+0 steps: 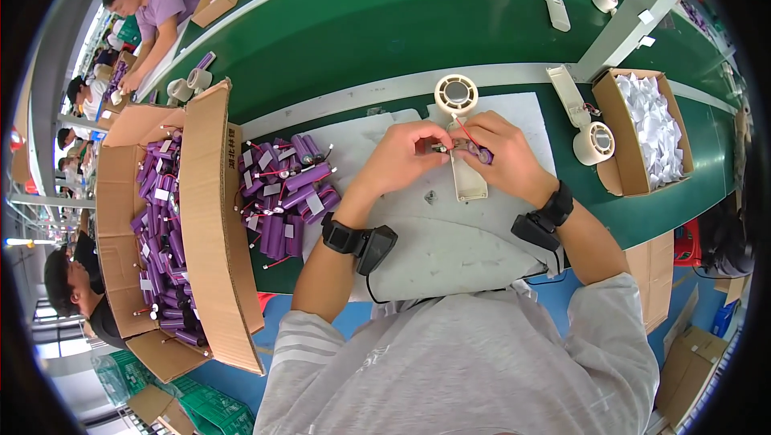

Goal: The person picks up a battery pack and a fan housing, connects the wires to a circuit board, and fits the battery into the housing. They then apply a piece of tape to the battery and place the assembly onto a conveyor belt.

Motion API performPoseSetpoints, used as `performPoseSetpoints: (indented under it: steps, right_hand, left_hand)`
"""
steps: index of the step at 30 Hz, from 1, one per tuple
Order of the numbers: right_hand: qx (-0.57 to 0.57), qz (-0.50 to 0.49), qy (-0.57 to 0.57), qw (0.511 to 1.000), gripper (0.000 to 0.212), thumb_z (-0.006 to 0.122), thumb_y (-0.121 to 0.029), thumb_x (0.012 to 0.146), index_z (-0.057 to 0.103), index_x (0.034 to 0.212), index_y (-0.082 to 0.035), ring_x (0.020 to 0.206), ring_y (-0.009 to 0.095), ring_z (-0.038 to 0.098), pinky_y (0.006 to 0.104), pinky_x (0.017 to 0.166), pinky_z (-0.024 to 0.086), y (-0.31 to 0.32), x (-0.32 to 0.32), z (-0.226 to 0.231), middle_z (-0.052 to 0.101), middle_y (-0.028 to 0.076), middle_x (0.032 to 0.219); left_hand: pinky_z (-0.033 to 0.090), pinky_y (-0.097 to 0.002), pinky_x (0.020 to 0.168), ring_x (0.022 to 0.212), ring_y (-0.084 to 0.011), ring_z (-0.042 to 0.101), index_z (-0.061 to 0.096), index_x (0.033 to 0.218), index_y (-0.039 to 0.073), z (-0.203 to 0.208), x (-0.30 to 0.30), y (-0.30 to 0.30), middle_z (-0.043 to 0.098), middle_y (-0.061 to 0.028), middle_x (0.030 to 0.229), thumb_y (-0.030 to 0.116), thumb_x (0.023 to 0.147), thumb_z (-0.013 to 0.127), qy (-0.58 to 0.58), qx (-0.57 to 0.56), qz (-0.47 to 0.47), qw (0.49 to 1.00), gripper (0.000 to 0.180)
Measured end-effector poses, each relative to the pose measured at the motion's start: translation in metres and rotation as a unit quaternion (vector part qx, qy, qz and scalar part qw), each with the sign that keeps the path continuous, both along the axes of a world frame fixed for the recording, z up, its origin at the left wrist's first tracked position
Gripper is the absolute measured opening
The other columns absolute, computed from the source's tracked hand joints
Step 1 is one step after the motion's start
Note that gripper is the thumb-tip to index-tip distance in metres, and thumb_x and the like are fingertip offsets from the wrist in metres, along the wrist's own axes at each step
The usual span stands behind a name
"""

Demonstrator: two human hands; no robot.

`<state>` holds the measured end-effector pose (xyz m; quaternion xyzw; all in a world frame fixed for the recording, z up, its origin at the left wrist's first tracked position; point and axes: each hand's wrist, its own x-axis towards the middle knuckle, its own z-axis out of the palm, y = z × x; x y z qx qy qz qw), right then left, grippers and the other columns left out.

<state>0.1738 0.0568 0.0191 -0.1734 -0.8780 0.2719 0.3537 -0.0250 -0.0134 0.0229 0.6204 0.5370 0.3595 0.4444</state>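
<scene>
The left hand pinches a small part; the right hand grasps a purple battery at the cream housing, right of a battery pile.

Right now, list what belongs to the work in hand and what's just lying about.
Seems part of the work:
cream fan, at the left hand and right hand
purple battery, by the right hand
battery pile, beside the left forearm
battery carton, further left

Apparently just lying about:
green crate, lower left
brown box, lower right
</scene>
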Motion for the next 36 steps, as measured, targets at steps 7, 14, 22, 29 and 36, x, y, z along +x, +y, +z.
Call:
performPoseSetpoints:
  steps: [7,14,22,29,36]
  right_hand:
    - [0.029,-0.012,-0.046,0.998,0.015,0.075,-0.004,0.071,0.064,0.081,-0.002,0.079,0.025,0.056,0.0342,0.068,0.049,-0.001,-0.002,0.002,0.060,0.007,0.084]
    - [0.018,-0.051,-0.055,0.997,0.013,0.075,-0.008,0.070,0.063,0.074,-0.004,0.072,0.024,0.054,0.0342,0.061,0.047,-0.009,-0.006,0.007,0.060,0.005,0.078]
    - [0.017,-0.051,-0.110,0.993,0.013,0.073,-0.014,0.074,0.065,0.077,-0.005,0.073,0.023,0.055,0.0347,0.062,0.047,-0.012,-0.003,0.009,0.061,0.005,0.077]
    - [0.010,-0.009,-0.070,0.997,0.009,0.068,-0.011,0.079,0.066,0.081,-0.003,0.068,0.024,0.056,0.0351,0.060,0.046,-0.005,-0.001,0.009,0.060,0.008,0.077]
    - [-0.007,0.008,-0.034,0.999,0.007,0.065,-0.007,0.082,0.066,0.083,-0.001,0.062,0.025,0.056,0.0333,0.055,0.045,-0.006,0.002,0.011,0.058,0.010,0.079]
  left_hand:
    - [0.048,-0.0231,0.068,0.077,-0.0087,0.059,0.063,0.096,0.002,0.004,0.002,0.002,0.066,-0.0027,0.090,-0.004,0.077,0.068,-0.043,0.043,-0.003,0.998,0.020]
    - [0.049,-0.0229,0.075,0.085,-0.0084,0.061,0.064,0.101,0.000,0.009,-0.008,0.001,0.067,-0.0043,0.099,-0.003,0.082,0.067,-0.077,-0.131,0.012,0.988,0.020]
    - [0.050,-0.0262,0.079,0.088,-0.0116,0.062,0.064,0.103,-0.001,0.009,-0.010,-0.001,0.065,-0.0027,0.099,-0.009,0.077,0.067,-0.102,-0.065,-0.025,0.992,0.027]
    - [0.051,-0.0283,0.079,0.087,-0.0147,0.063,0.064,0.096,-0.004,0.000,-0.012,0.000,0.064,-0.0043,0.094,-0.013,0.075,0.061,0.007,0.034,0.003,0.999,0.023]
    - [0.052,-0.0294,0.075,0.080,-0.0162,0.064,0.065,0.088,-0.004,0.013,-0.008,-0.001,0.063,-0.0055,0.087,-0.007,0.081,0.059,-0.150,-0.049,0.020,0.987,0.010]
